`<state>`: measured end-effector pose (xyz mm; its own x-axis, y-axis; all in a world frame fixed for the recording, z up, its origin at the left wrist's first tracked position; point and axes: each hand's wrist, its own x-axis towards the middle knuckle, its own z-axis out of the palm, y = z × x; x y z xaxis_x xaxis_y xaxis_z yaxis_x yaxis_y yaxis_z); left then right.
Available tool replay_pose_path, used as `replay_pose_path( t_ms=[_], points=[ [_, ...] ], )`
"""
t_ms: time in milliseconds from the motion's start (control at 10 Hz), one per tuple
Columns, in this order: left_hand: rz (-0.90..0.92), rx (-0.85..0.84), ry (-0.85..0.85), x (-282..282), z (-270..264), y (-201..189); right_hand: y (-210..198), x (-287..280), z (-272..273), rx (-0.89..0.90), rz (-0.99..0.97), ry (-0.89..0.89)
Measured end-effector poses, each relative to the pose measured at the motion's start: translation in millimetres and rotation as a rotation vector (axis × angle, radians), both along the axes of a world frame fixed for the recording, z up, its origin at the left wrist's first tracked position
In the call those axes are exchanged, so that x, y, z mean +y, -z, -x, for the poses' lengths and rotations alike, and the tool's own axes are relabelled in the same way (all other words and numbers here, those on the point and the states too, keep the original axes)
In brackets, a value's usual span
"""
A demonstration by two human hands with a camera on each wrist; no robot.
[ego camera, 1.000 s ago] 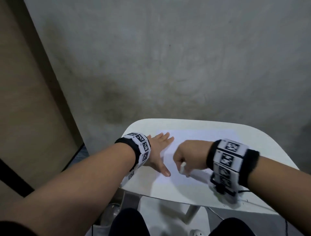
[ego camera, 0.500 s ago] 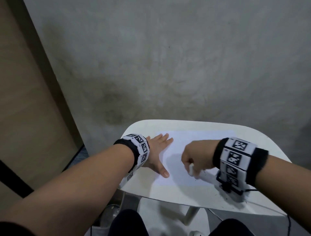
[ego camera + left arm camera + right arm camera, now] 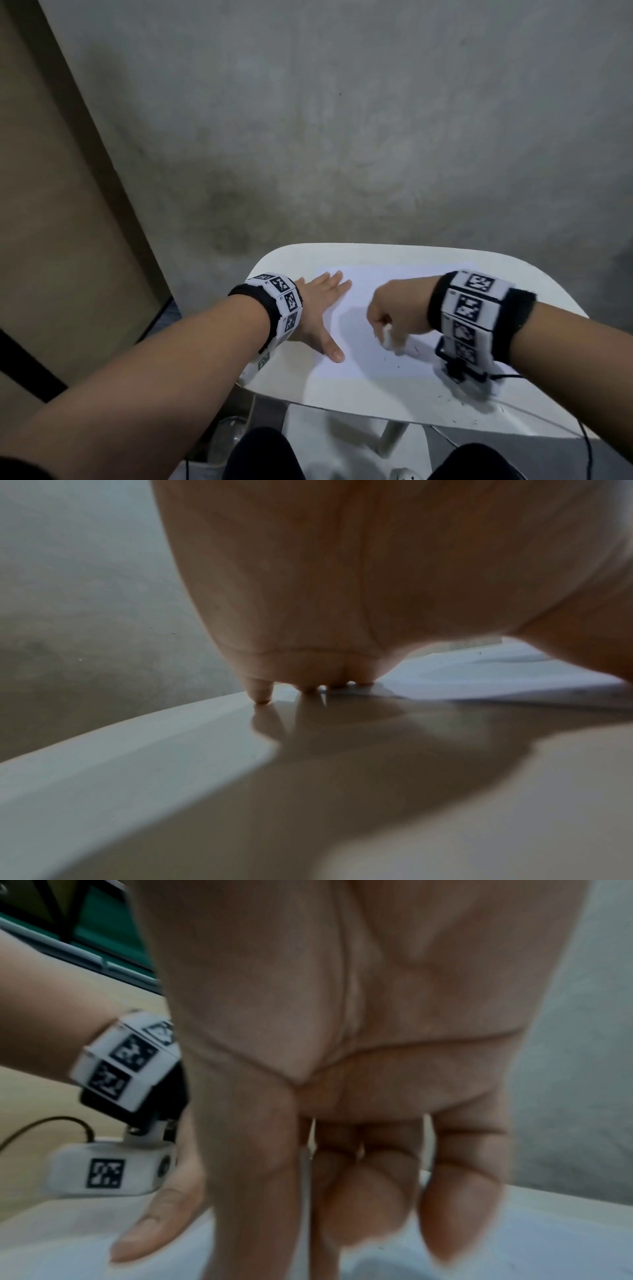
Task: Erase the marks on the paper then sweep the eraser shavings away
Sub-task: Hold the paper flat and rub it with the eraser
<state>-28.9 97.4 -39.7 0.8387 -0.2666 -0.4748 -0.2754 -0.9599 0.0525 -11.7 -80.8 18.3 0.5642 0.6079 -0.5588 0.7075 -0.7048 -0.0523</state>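
One white bench (image 3: 394,253), rounded corners, set against a grey wall (image 3: 342,120). One white sheet of paper (image 3: 383,274) lies flat on it, long side running left to right; no marks readable on it from the head view.

Left hand (image 3: 317,317) lies palm down, fingers straight and spread, released, holding nothing. Its fingers (image 3: 337,281) rest on the paper's left edge and the thumb (image 3: 332,347) presses on the sheet near the front left corner. In the left wrist view the fingertips (image 3: 262,693) touch the bench surface and the paper's edge (image 3: 479,680) shows just beyond them to the right.

Right hand (image 3: 399,310) is clenched, fingers curled down, over the middle-right of the paper, just right of the left thumb and apart from it. It grasps one white eraser (image 3: 390,337), which sticks out under the hand and meets the paper; blurred, so exact shape unclear. In the right wrist view the right hand (image 3: 359,1096) has its fingers (image 3: 462,1191) folded toward the palm, with only a thin pale sliver between thumb and fingers; the left hand's thumb (image 3: 161,1221) lies flat on the paper beside it.

Dark eraser shavings (image 3: 416,349), many small specks, too small to count, are scattered on the paper just right of the eraser and further on the bench near the front right edge (image 3: 472,407).

Two wristbands with black-and-white markers, one per wrist: left (image 3: 277,305), right (image 3: 469,315).
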Motion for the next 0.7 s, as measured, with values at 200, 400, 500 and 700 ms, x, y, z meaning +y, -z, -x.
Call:
replay_pose_path(
  t_ms=[200, 400, 500, 700],
  points=[
    [0.011, 0.003, 0.002, -1, 0, -2, -9, 10, -2, 0.044, 0.037, 0.003],
    [0.014, -0.012, -0.019, -2, 3, -1, 10, 17, 20, -0.016, -0.165, -0.062],
    [0.014, 0.008, -0.015, 0, 1, 1, 3, -4, 24, 0.111, -0.008, -0.070],
    [0.038, 0.009, -0.042, -8, 10, -12, 1, 26, 6, -0.046, -0.172, 0.027]
  ],
)
